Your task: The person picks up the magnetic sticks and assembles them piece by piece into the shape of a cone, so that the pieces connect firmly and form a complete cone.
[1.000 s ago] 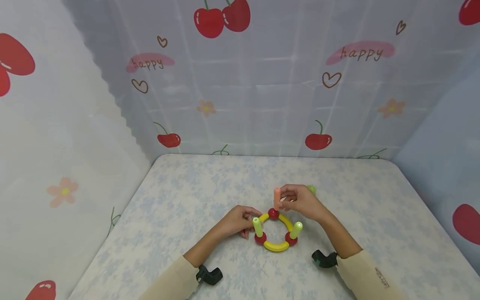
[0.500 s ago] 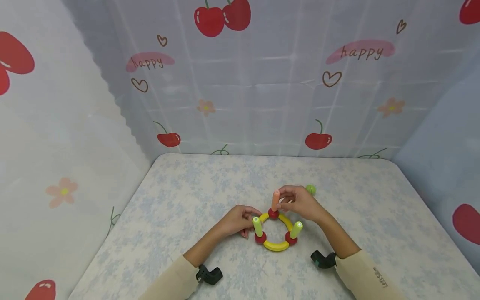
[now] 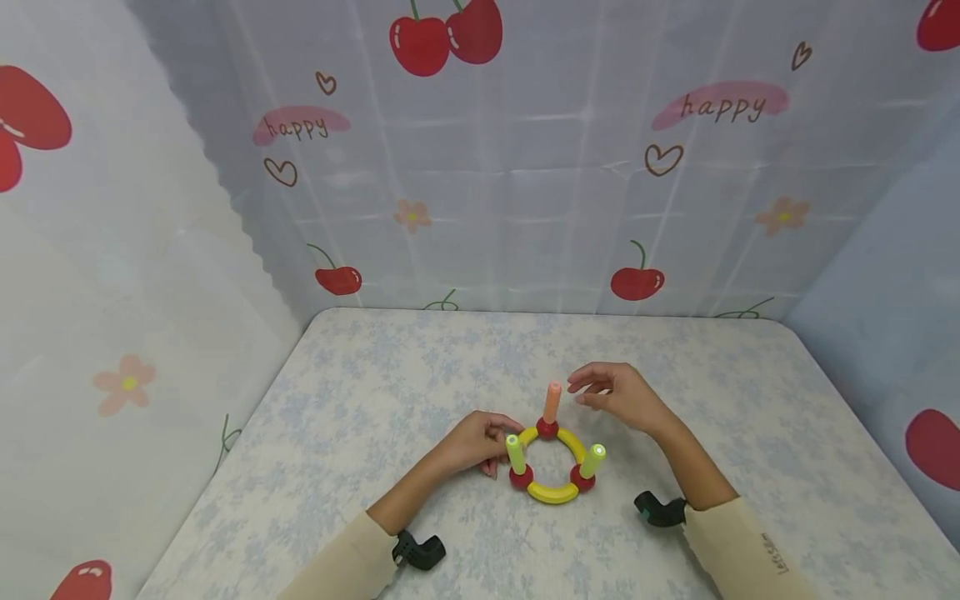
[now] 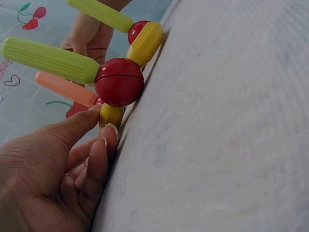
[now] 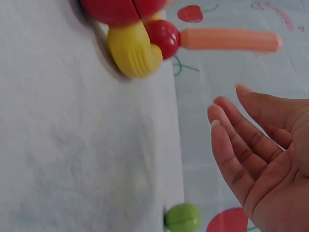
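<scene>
Right hand (image 3: 618,397): fingers (image 5: 231,145) straight and loosely spread, holding nothing. The orange stick (image 3: 552,402) stands upright just off the fingertips, on the thumb side, with a clear gap between them; no contact. The stick sits on the far red ball (image 3: 547,428) of the ring toy (image 3: 553,462), which lies on the table (image 3: 375,400) between the two hands.

Left hand (image 3: 474,442): thumb and forefinger (image 4: 99,159) curled, tips pressed against a yellow curved piece (image 4: 111,115) at the ring's left side, just below a red ball (image 4: 119,82) carrying a green stick (image 4: 48,59). Whether the piece is pinched or only steadied cannot be told.

A second green stick (image 3: 592,460) rises from the ring's right ball, below the right hand's fingers. A green ball (image 5: 183,218) lies on the table beyond the right palm in the right wrist view; in the head view it is hidden behind that hand.

Right wrist view is blurred; the near red ball is cut off at the top edge.
</scene>
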Demonstrator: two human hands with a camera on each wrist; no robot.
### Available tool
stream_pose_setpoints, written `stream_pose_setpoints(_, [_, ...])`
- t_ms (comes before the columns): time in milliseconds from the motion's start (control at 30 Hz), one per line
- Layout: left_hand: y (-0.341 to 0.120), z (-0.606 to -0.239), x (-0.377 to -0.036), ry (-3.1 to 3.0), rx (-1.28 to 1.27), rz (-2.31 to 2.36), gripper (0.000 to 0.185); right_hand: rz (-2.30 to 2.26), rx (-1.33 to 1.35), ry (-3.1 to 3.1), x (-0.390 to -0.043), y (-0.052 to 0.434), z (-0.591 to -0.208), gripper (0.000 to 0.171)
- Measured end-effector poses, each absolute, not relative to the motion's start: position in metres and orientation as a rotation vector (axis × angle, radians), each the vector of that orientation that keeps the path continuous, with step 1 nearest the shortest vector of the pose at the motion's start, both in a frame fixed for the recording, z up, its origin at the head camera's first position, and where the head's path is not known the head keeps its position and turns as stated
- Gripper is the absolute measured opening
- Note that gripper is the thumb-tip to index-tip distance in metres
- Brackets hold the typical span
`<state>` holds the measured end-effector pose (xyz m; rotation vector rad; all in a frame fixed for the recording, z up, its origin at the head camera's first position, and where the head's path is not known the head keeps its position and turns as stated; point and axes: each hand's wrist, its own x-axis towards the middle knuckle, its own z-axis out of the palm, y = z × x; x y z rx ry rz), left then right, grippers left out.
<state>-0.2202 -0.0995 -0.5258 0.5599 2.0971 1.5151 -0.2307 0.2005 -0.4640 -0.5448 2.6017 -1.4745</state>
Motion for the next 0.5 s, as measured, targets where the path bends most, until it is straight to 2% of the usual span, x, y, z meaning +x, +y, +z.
stream_pose_setpoints(500, [-0.1, -0.527, -0.221, 2.09, 0.558, 1.524, 0.029, -1.434, -0.311, 2.859, -0.246, 0.25, -0.476, 0.027])
